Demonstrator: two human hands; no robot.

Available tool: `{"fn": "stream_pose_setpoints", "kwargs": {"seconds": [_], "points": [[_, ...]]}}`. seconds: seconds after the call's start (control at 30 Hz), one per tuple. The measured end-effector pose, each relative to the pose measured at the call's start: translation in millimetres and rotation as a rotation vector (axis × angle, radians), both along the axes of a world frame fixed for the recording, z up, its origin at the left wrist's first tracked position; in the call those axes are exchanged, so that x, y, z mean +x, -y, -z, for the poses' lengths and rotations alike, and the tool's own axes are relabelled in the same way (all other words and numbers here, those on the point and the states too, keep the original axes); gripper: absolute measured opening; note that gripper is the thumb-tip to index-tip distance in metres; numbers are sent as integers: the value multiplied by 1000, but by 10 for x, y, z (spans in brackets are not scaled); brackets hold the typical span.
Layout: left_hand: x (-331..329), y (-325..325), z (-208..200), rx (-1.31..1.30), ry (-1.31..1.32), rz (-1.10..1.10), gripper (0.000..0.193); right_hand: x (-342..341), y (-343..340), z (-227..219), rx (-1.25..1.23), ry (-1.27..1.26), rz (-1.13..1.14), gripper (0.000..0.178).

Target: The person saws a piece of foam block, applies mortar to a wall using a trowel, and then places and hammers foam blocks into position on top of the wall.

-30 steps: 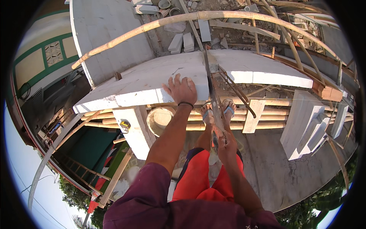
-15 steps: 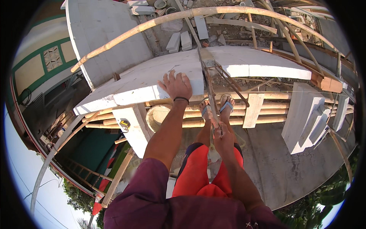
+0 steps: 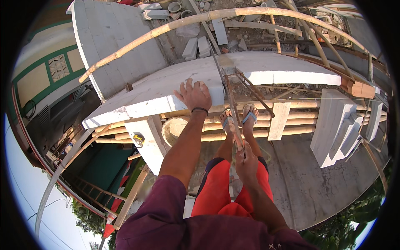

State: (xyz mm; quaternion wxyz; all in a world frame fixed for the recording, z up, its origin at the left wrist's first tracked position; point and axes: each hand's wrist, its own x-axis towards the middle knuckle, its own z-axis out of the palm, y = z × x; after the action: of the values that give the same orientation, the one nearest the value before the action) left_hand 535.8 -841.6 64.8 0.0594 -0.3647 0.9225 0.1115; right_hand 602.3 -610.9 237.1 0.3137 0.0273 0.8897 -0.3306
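My left hand [image 3: 194, 96] lies flat with fingers spread on top of a white lightweight block, close to the right end of the low block wall [image 3: 146, 89]. My right hand [image 3: 246, 162] is closed round the handle end of a long, narrow tool seen edge-on, which looks like a handsaw [image 3: 233, 116]. Its blade runs away from me along the block's right end. Whether the teeth touch the block cannot be made out. Just right of the blade, rusty metal bars [image 3: 256, 93] stick out over the gap.
My sandalled feet stand on bamboo poles [image 3: 260, 123]. A bucket [image 3: 175, 129] and an upright block [image 3: 143, 143] bearing a tape measure [image 3: 138, 140] are at left. More white blocks [image 3: 333, 125] stand at right. A curved bamboo rail [image 3: 200, 17] crosses beyond the wall.
My right hand has drawn back a little toward my body with the saw. My left hand stays flat on the block. The whole view has shifted slightly.
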Motion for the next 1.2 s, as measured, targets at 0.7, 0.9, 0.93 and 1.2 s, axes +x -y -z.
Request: {"fn": "stream_pose_setpoints", "kwargs": {"seconds": [0.7, 0.9, 0.93, 1.2], "points": [[8, -33, -31, 1, 43, 5, 34, 98, 39, -773, -331, -144, 5, 41], [124, 136, -44, 42, 67, 25, 42, -16, -473, -1251, -302, -264, -52, 49], [185, 198, 18, 26, 29, 25, 41, -46, -602, -1331, -220, -362, -13, 50], [203, -48, -898, 610, -56, -94, 43, -775, -1124, -2178, -30, -275, 442, 39]]}}
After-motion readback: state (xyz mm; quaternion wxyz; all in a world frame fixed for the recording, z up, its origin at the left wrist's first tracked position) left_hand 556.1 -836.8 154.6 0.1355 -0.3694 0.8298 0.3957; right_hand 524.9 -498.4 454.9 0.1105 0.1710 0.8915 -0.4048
